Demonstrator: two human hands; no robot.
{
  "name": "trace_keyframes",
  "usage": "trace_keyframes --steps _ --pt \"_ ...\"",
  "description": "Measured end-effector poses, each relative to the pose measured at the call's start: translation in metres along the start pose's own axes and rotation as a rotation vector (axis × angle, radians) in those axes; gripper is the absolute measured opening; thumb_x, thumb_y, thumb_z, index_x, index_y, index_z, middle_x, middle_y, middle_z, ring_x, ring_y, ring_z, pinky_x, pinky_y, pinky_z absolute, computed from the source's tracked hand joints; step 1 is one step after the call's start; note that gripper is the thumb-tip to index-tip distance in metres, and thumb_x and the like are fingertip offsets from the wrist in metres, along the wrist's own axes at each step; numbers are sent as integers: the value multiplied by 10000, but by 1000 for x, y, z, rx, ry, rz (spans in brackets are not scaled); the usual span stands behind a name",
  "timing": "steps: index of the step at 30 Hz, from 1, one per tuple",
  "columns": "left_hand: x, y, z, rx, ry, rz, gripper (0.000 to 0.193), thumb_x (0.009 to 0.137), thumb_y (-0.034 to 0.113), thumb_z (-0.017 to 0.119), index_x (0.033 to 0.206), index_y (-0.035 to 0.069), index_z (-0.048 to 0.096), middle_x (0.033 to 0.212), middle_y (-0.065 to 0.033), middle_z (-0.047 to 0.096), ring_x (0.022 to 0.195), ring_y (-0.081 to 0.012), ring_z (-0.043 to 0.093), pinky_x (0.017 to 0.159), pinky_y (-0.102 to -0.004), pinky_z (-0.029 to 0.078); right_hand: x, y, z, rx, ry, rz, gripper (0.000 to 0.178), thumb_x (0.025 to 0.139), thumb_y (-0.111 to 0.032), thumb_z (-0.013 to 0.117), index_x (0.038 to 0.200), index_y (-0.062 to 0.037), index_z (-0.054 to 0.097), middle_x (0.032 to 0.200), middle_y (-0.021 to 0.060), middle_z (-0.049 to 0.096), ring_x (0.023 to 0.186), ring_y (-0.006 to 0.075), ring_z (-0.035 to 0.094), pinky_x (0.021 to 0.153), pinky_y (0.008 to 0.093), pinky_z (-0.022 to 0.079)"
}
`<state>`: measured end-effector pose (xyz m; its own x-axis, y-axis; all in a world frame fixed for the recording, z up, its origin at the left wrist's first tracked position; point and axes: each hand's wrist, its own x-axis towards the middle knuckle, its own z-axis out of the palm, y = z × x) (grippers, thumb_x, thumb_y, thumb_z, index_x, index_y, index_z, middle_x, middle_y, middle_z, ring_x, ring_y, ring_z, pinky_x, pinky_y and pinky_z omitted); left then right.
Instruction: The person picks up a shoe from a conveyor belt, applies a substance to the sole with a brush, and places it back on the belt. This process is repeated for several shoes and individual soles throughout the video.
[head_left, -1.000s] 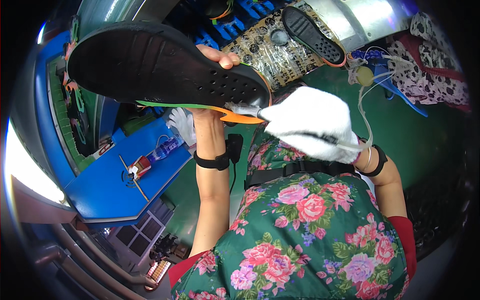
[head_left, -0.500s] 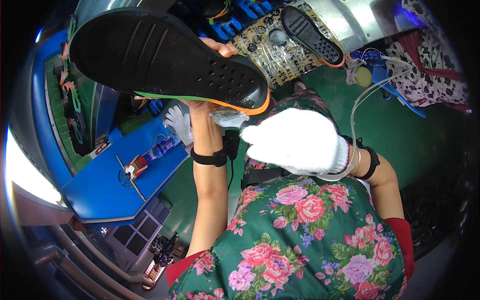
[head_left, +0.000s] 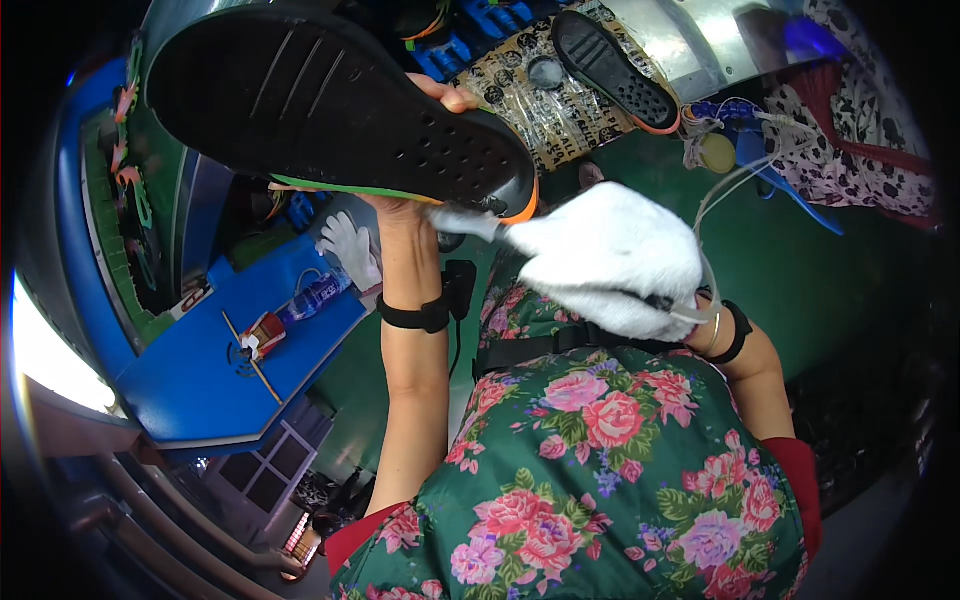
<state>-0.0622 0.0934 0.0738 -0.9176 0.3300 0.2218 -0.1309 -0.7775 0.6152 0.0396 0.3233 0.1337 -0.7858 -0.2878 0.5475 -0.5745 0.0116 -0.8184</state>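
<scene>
My bare left hand (head_left: 440, 93) grips a large black shoe sole (head_left: 330, 120) with a green and orange edge. Its tread side faces me, and most of the fingers are hidden behind it. My right hand (head_left: 610, 255), in a white glove, is closed on a small brush (head_left: 468, 223) with pale bristles and a dark neck, smeared by motion. The bristles are at the sole's lower edge, near my left wrist; I cannot tell whether they touch. Beyond, another black sole (head_left: 612, 72) lies on a brown printed, tape-covered board (head_left: 505, 85) beside a small round cup (head_left: 547, 72).
On the left, a blue table (head_left: 190, 370) carries a white glove (head_left: 350, 248), a clear bottle (head_left: 318, 292) and a red container (head_left: 262, 333) with a stick. Coloured parts hang along a green belt (head_left: 105, 190). At right are a yellow-lidded jar (head_left: 716, 153) and patterned cloth (head_left: 850, 130).
My right hand has turned and shifted slightly right, so the brush's neck now shows between glove and bristles. The sole stays in my left hand, nearly unmoved.
</scene>
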Motion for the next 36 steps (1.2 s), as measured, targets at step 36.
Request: trace_keyframes --steps 36 --pt "19 -3 14 102 -85 -172 824 902 716 593 1149 -69 640 958 -190 653 870 -303 659 816 -449 522 -15 24 -4 -208 -74 -40 365 769 -57 813 1128 -118 779 1106 79 769 854 239 712 717 345 566"
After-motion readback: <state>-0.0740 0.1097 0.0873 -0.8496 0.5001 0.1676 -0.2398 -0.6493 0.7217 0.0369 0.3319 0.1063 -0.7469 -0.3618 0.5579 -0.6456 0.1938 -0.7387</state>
